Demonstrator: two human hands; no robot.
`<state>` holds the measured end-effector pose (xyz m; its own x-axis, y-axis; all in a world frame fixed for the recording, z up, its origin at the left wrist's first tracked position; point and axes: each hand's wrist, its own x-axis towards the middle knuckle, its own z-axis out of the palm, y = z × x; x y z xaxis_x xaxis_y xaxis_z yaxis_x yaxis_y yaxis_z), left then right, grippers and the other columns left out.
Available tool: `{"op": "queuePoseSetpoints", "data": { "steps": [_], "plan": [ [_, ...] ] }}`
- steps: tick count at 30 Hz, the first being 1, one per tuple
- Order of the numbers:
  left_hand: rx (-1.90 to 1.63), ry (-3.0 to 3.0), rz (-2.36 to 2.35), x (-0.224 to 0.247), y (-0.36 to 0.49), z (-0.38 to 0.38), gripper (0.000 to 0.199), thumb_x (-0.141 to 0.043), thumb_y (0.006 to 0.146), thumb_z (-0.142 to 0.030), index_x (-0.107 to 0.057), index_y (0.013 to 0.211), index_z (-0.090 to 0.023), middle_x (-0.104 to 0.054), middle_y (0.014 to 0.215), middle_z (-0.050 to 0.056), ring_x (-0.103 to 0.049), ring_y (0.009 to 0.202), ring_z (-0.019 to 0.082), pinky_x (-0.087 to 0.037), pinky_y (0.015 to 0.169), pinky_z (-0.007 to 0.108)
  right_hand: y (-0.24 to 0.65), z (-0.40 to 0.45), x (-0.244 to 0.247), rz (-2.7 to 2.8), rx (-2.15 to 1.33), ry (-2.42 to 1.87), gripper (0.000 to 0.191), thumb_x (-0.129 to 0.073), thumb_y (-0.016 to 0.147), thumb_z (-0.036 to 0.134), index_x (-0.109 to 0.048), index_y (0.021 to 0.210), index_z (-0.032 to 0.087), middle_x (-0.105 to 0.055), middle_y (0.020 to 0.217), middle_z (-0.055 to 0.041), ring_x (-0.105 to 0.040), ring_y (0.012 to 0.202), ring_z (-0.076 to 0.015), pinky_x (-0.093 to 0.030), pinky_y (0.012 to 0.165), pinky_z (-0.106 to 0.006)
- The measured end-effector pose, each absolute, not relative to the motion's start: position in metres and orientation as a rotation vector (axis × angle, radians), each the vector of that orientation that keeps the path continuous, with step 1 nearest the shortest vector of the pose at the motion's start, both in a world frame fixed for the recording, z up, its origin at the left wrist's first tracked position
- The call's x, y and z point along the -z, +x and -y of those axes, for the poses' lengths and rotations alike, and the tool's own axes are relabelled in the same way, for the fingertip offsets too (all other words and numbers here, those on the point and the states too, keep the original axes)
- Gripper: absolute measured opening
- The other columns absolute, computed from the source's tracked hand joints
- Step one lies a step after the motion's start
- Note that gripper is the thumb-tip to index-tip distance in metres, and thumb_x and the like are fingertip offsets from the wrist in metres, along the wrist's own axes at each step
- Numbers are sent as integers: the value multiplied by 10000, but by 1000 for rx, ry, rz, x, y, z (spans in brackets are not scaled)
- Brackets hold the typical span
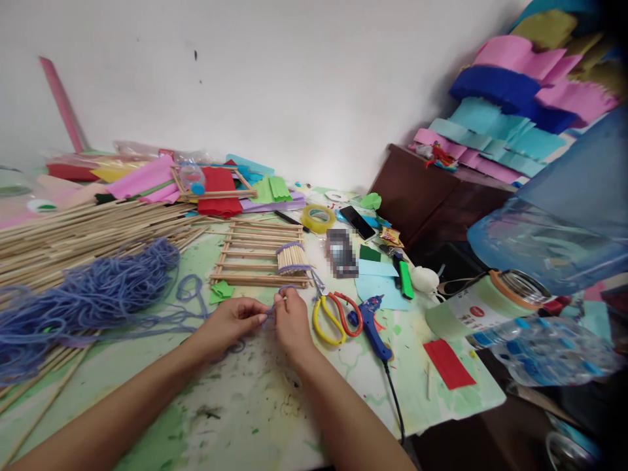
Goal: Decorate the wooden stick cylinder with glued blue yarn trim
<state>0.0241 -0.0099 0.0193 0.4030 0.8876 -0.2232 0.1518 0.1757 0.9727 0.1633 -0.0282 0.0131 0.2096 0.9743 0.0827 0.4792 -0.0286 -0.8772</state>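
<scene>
Blue-violet yarn strand (268, 316) is passing between two bare hands above the near middle of the table (265, 405); the left hand (233, 324) is pinching it, thumb and forefinger together; the right hand (294, 327) is gripping it just beside, fingers drawn together. At the near right, a piece of red paper (449, 364) is lying close to the table's edge; a blue glue gun (377, 332) is resting to its left, its black cord (394, 399) trailing to the near edge; scissors (330, 322) with one yellow and one red handle are lying between the glue gun and the right hand, their tips pointing to the far side. On the left, a tangled yarn heap (98, 297) is lying over thin wooden sticks (88, 226). Just beyond the hands, a stick frame (248, 266) is lying flat; a small panel of short sticks (293, 257), edged with blue-violet yarn, is resting at its right end; right of this, a pixelated item (342, 253) is lying, too obscured to identify. Farther off, a yellow tape roll (307, 218) and a dark phone (357, 223) are lying near each other; at the far right, a brown cabinet (417, 190) is bearing stacked coloured paper (495, 88); a white wall (294, 85) is rising behind.
</scene>
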Motion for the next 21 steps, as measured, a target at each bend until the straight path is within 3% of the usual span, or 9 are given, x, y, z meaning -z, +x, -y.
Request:
{"op": "queuePoseSetpoints", "data": {
  "steps": [5, 8, 12, 21],
  "plan": [
    [-777, 1004, -1025, -17, 21, 7, 295, -775, 537, -313, -687, 753, -132, -644, 640, 13, -528, 541, 101, -395, 526, 212, 166, 25, -18, 1350, -1060, -1475, 271, -450, 847, 344, -561, 676, 166, -524, 536, 21, -477, 523, -122, -355, 517, -227],
    [-825, 862, -958, -16, 19, 5, 259, -790, 554, -256, -686, 753, -127, -650, 667, 18, -553, 582, 89, -429, 567, 196, 166, 26, -23, 1336, -1215, -1389, 180, -534, 776, 263, -597, 652, 150, -533, 508, 31, -466, 484, -108, -355, 498, -217],
    [-835, 784, -946, -17, 17, 3, 237, -798, 547, -206, -681, 739, -131, -655, 672, 4, -549, 571, 63, -439, 569, 169, 166, 26, -26, 1403, -1163, -1335, 141, -537, 717, 125, -656, 647, 153, -580, 556, 26, -478, 531, -103, -366, 547, -210],
    [-800, 1048, -1006, -6, 14, -3, 319, -780, 552, -295, -668, 812, -148, -657, 661, 0, -538, 531, 88, -428, 522, 209, 170, 21, -20, 1536, -979, -1523, 167, -525, 751, 153, -595, 599, 147, -524, 578, 23, -444, 596, -107, -323, 581, -211]
  ]
}}
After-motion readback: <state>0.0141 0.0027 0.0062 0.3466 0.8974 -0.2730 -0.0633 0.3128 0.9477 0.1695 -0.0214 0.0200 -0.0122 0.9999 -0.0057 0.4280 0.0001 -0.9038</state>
